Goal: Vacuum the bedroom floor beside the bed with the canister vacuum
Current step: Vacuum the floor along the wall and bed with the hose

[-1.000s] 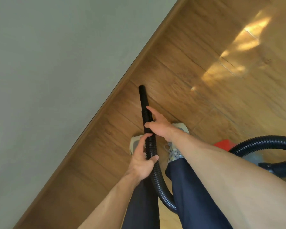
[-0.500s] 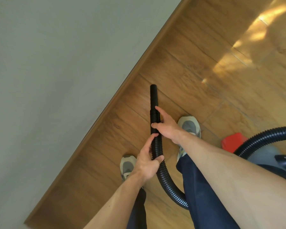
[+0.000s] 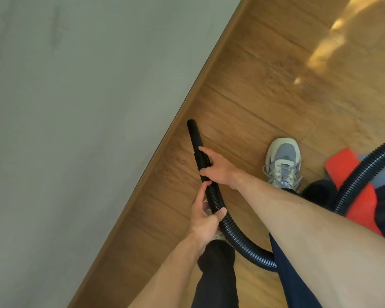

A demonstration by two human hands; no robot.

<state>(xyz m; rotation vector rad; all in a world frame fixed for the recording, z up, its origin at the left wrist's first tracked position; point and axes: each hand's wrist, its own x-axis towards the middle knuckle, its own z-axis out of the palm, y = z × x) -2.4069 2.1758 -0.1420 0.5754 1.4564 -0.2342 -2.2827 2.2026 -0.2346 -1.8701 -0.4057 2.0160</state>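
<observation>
A black ribbed vacuum hose (image 3: 236, 234) curves from the lower middle up to a smooth black nozzle tip (image 3: 192, 132) that points at the floor near the baseboard. My right hand (image 3: 217, 168) grips the hose just behind the nozzle. My left hand (image 3: 203, 215) holds the hose a little lower, fingers wrapped around the ribs. The red and grey canister vacuum (image 3: 362, 196) sits at the right edge, partly hidden by my right forearm, with another stretch of hose arching over it.
A grey-green wall (image 3: 76, 107) fills the left half, ending in a wooden baseboard (image 3: 178, 114) that runs diagonally. Wood plank floor (image 3: 276, 85) spreads to the right with sunlit patches at the top right. My right sneaker (image 3: 283, 161) stands beside the canister; dark trouser legs fill the bottom.
I have stepped forward: my right foot has moved ahead and to the right, the canister shows more at the right edge, and the nozzle sits closer to the baseboard. Both hands keep their grip.
</observation>
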